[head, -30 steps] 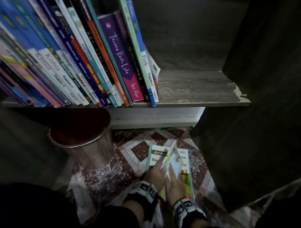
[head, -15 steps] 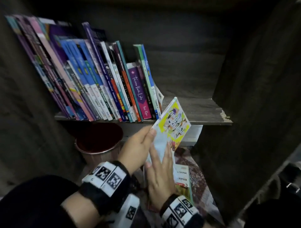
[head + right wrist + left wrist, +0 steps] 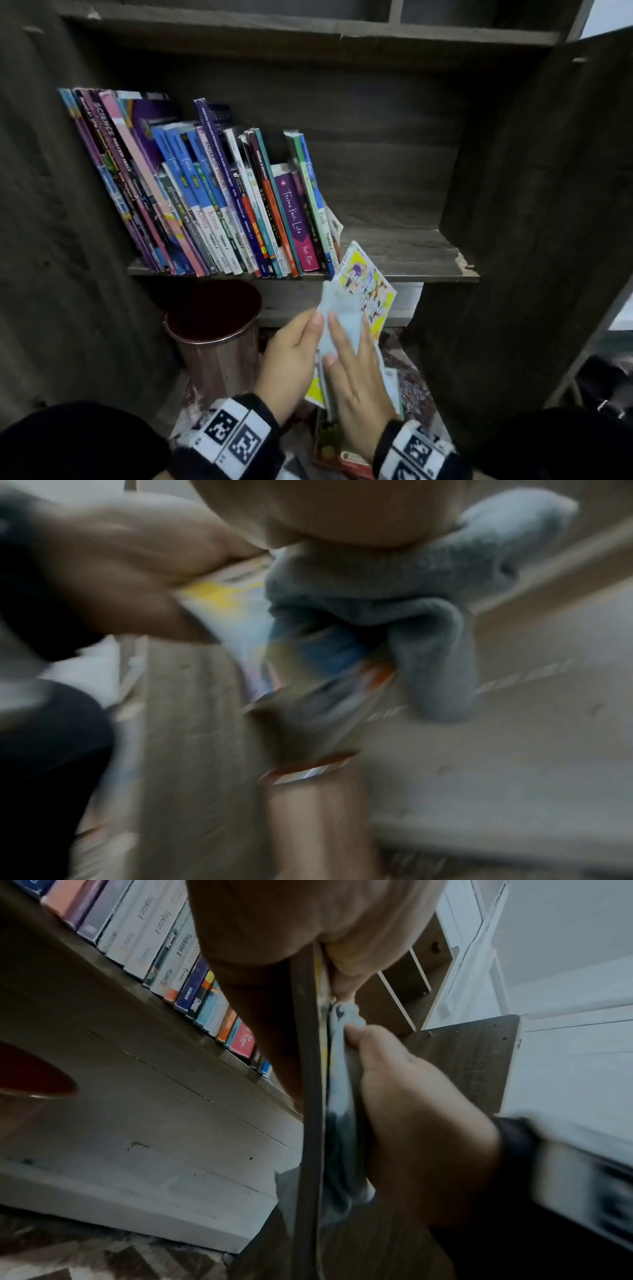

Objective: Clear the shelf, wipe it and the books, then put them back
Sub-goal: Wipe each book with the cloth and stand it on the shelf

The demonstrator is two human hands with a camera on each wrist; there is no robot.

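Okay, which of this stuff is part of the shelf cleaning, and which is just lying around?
Part of the job:
yellow book, held by the left hand
grey cloth, pressed on it by the right hand
shelf
row of books
books on the floor

Just lying around:
copper bin
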